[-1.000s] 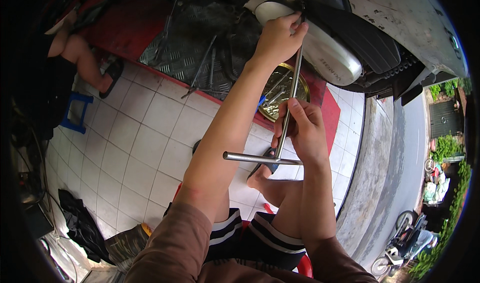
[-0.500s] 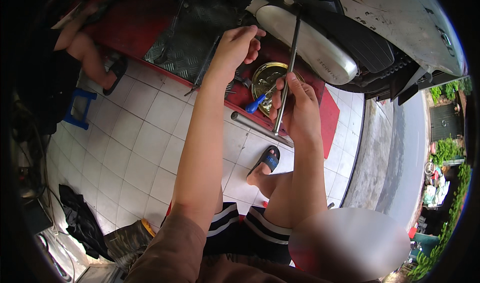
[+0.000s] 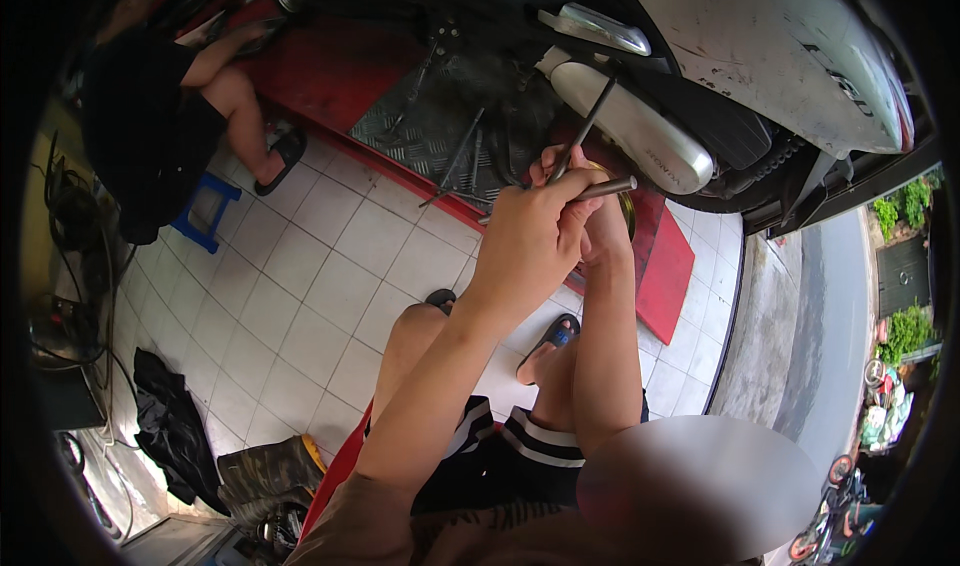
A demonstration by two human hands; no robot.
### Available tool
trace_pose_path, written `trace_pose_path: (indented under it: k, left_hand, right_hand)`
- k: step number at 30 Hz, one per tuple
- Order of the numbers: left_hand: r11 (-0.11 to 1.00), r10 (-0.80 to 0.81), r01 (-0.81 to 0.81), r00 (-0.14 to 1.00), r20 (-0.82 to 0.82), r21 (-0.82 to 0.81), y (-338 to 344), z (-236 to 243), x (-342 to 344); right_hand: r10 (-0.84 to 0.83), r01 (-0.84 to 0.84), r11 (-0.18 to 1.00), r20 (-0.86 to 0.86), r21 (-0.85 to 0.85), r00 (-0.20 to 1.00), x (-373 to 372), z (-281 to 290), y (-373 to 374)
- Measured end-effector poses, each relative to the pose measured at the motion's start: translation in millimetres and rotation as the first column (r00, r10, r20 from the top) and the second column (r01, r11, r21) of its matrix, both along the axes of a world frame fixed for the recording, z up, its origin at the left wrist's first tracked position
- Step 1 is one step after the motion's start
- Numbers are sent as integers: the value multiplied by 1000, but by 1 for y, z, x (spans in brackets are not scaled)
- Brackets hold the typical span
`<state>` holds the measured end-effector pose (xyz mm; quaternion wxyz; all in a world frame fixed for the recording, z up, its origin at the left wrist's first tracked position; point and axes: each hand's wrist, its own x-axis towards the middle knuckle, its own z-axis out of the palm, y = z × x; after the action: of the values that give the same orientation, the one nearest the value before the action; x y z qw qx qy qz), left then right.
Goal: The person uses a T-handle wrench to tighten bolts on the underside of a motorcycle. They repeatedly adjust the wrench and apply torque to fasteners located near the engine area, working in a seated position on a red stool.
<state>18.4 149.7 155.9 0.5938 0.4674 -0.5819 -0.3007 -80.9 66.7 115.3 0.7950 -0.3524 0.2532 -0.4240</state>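
Observation:
My left hand (image 3: 532, 226) is wrapped round the crossbar of a steel T-handle wrench (image 3: 611, 184), whose long shaft rises toward the motorcycle's silver side cover (image 3: 645, 131). Directly behind it my right hand (image 3: 582, 176), partly hidden, has its fingers closed on the wrench near the shaft. The wrench's upper end stands in front of the cover; whether it touches anything there I cannot tell. A round gold tray (image 3: 628, 211) peeks out behind my hands.
A red lift platform (image 3: 665, 286) with tools on its plate (image 3: 420, 136) is ahead. At upper left a person (image 3: 140, 136) sits by a blue stool (image 3: 205, 216). Black cloth (image 3: 170, 426) lies lower left; a road (image 3: 820, 306) runs at right.
My left hand came down from the wrench's upper end, opened briefly, then took hold of the crossbar in front of my right hand. The wrench has tilted and the view has shifted.

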Motion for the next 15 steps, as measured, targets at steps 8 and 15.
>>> trace_pose_path:
  k: [8, 15]
  left_hand:
    - [981, -175, 129, 902, 395, 141, 30, -11, 12]
    - [995, -58, 62, 997, -56, 73, 30, -16, 25]
  right_hand:
    - [356, -359, 894, -61, -267, 932, -25, -9, -15]
    - [232, -223, 961, 38, -162, 972, -13, -3, -5]
